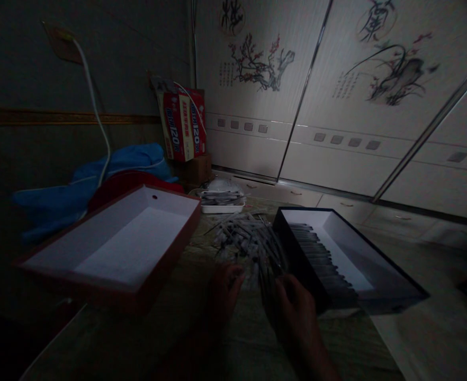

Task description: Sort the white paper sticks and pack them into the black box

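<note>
The left hand (225, 288) and right hand (293, 301) sit low in the middle of the frame, both dark in the dim light, over a green mat (225, 338). Directly ahead of them lies a loose pile of thin plastic sticks (245, 241), crossing one another at many angles, with no single direction across the heap. The right hand is the nearer of the two to the pile's dense lower end, its fingers (283, 286) curled and touching sticks there; whether they pinch any is too dark to tell. The left hand lies just beside the pile's lower edge, its fingers curled loosely, and it shows no clear hold. To the right of the pile and just past the right hand, a black box (297, 248) runs with its long axis toward the lower right, holding a neat row of sticks laid side by side across its width. To the left, a red-rimmed white box (118, 246) sits bare inside, farther from both hands. Beyond the pile stands a white tray (221, 210) holding more sticks. At the upper left, a blue cloth (98, 169) and a red carton (181, 124) sit against the wall.
</note>
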`<action>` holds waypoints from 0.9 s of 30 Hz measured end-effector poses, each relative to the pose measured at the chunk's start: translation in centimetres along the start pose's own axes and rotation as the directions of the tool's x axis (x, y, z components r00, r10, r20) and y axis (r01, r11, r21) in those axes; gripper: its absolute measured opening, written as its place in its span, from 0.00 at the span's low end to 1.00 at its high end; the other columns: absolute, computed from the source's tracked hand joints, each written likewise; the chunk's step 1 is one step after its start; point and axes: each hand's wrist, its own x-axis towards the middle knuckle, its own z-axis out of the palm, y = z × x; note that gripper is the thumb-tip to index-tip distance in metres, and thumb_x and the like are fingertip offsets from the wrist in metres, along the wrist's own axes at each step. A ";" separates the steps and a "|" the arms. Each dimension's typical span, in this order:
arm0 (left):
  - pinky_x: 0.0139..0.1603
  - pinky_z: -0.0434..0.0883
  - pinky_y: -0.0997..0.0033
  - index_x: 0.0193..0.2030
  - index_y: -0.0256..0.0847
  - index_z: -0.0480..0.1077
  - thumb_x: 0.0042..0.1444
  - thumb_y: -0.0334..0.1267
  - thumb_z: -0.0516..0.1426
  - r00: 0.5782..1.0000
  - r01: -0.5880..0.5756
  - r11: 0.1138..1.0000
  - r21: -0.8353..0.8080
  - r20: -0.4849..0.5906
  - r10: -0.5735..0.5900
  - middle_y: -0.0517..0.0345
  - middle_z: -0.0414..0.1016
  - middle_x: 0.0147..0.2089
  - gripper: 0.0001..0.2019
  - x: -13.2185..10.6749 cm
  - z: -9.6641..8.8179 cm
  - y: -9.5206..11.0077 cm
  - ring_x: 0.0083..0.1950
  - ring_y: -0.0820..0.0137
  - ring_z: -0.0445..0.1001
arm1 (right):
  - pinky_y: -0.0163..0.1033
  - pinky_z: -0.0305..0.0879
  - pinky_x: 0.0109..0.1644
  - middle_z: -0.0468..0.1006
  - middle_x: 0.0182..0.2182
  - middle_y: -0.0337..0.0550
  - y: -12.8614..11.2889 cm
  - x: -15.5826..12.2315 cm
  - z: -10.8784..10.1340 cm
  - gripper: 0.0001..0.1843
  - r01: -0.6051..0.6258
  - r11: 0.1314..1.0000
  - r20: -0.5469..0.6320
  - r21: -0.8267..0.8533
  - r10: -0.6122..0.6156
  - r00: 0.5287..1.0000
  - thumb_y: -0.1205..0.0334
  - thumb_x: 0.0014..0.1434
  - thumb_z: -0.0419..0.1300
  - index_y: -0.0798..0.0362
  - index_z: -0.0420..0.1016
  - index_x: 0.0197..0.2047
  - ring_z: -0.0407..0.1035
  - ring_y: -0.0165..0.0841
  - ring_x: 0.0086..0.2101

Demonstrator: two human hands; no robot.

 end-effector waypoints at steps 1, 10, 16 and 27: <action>0.41 0.69 0.65 0.31 0.41 0.72 0.47 0.38 0.57 0.997 0.055 0.997 -0.059 -0.046 -0.058 0.54 0.74 0.33 0.06 0.2 0.0 0.0 0.38 0.64 0.72 | 0.32 0.59 0.30 0.76 0.26 0.45 0.1 0.0 -0.3 0.15 0.007 0.989 0.040 -0.147 -0.001 0.999 0.54 0.59 0.49 0.55 0.71 0.31 0.69 0.33 0.28; 0.18 0.60 0.78 0.28 0.39 0.66 0.43 0.42 0.57 0.942 0.276 0.882 -0.381 -0.074 -0.327 0.68 0.63 0.18 0.09 1.0 -0.3 0.5 0.17 0.77 0.60 | 0.31 0.50 0.25 0.78 0.28 0.46 1.7 0.0 -0.8 0.09 0.067 0.841 0.358 -0.537 0.155 0.921 0.64 0.53 0.52 0.53 0.73 0.31 0.72 0.33 0.30; 0.15 0.57 0.79 0.27 0.39 0.65 0.41 0.42 0.58 0.937 0.307 0.854 -0.420 -0.024 -0.349 0.70 0.61 0.15 0.09 1.1 -0.3 0.6 0.15 0.78 0.59 | 0.30 0.46 0.24 0.72 0.20 0.38 2.4 0.7 -0.6 0.07 0.028 0.922 0.395 -0.385 0.137 0.909 0.69 0.46 0.52 0.55 0.72 0.24 0.66 0.28 0.25; 0.16 0.58 0.80 0.24 0.39 0.63 0.47 0.44 0.56 0.940 0.328 0.833 -0.445 0.065 -0.335 0.68 0.63 0.15 0.11 1.3 -0.1 -1.3 0.16 0.78 0.61 | 0.28 0.47 0.18 0.59 0.12 0.32 3.7 1.4 0.1 0.10 -0.222 0.963 0.360 -0.154 0.264 0.895 0.63 0.45 0.51 0.54 0.62 0.15 0.55 0.23 0.15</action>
